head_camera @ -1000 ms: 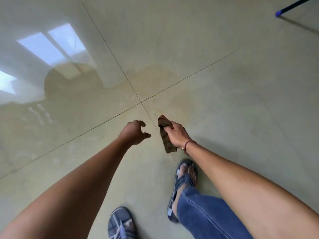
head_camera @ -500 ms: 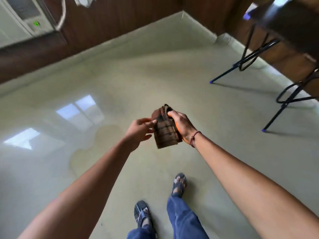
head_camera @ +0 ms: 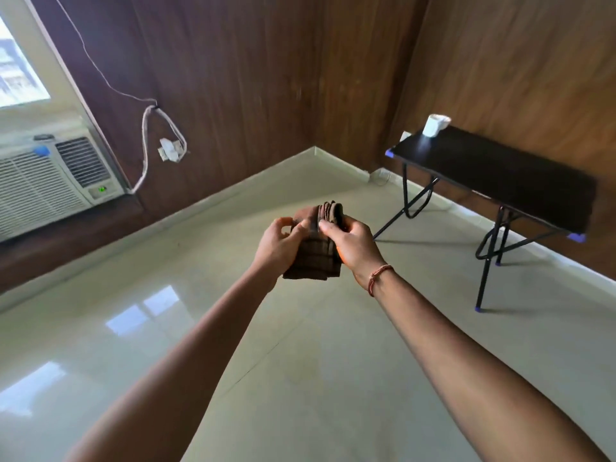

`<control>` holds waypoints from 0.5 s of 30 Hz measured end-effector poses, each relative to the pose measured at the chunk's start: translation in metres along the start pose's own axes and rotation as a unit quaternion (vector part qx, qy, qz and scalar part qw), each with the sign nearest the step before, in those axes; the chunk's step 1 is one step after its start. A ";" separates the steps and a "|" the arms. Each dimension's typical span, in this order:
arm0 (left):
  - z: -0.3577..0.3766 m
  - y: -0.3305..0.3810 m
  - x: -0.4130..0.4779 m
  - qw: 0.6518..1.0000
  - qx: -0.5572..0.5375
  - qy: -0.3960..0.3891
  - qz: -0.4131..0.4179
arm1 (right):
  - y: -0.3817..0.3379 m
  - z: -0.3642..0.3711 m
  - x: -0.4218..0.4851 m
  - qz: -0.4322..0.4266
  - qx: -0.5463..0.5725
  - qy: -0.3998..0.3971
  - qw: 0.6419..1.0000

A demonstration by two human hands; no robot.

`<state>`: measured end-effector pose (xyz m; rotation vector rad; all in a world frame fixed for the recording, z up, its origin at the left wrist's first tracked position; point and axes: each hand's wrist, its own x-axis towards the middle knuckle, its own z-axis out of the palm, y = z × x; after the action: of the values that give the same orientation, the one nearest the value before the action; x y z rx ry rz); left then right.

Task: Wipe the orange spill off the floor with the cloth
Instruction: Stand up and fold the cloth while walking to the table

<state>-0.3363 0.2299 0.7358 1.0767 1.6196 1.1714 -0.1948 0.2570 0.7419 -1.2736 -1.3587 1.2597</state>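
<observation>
Cloth, brown and folded, hangs in the air well above the floor, between both hands. At far left is an air conditioner. The left hand grips the fold's left edge, and the right hand pinches its top right. At far right a cup stands on the tabletop. I cannot make out a spill here. The step looks like readying a wiping face. Next, the fold must come down flat onto the stain.
</observation>
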 end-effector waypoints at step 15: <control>0.038 0.083 -0.032 0.951 -0.280 -0.112 -0.068 | -0.082 -0.060 -0.025 -0.043 0.083 -0.094 0.991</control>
<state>-0.2778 0.2253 0.8132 0.6860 1.0689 1.2589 -0.1424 0.2411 0.8314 -0.9912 -1.3935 1.4289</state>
